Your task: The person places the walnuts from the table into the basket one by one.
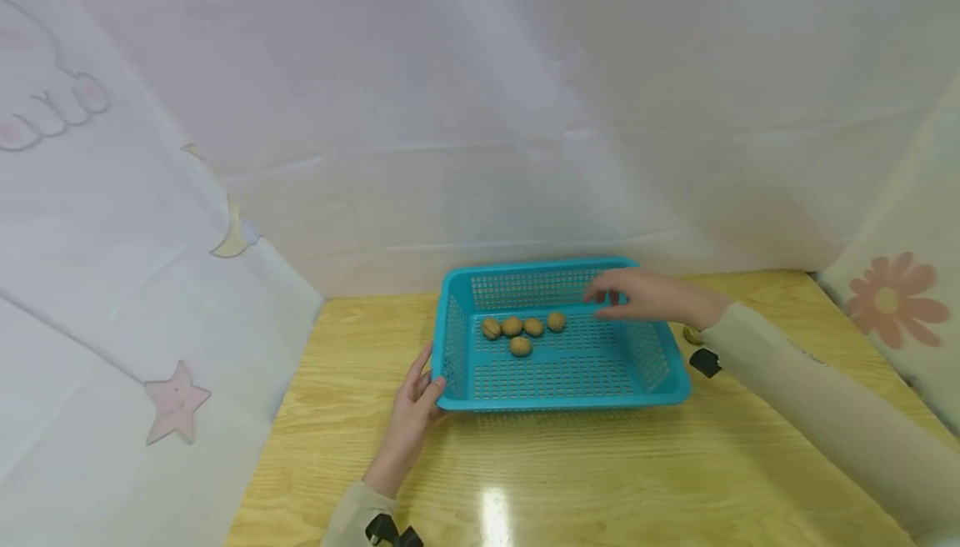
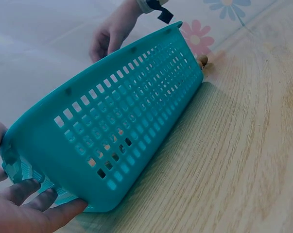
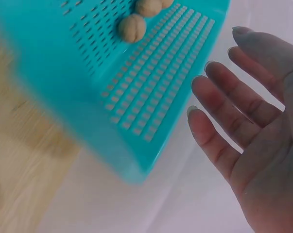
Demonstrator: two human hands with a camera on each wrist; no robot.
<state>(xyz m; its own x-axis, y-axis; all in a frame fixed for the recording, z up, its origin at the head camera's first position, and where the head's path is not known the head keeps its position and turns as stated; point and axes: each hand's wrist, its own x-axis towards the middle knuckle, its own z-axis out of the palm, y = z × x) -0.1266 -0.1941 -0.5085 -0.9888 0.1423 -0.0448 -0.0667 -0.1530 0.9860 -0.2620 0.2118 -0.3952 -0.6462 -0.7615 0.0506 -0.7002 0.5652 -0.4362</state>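
A blue plastic basket (image 1: 555, 403) with perforated walls stands on the wooden table. Several walnuts (image 1: 521, 346) lie on its floor, toward the left and middle. My left hand (image 1: 411, 414) grips the basket's left end, thumb on the rim and the other fingers (image 2: 63, 213) against the outer wall. Over the right part of the basket hangs my right hand (image 1: 637, 295), with nothing in it. Its fingers (image 3: 224, 109) are loosely bent and spread apart in the right wrist view.
Outside the basket's right end, a walnut (image 1: 692, 334) lies on the table (image 1: 585, 480), partly covered by the right sleeve (image 1: 810, 397). A pale printed cloth (image 1: 480, 155) hangs behind the table and along both sides.
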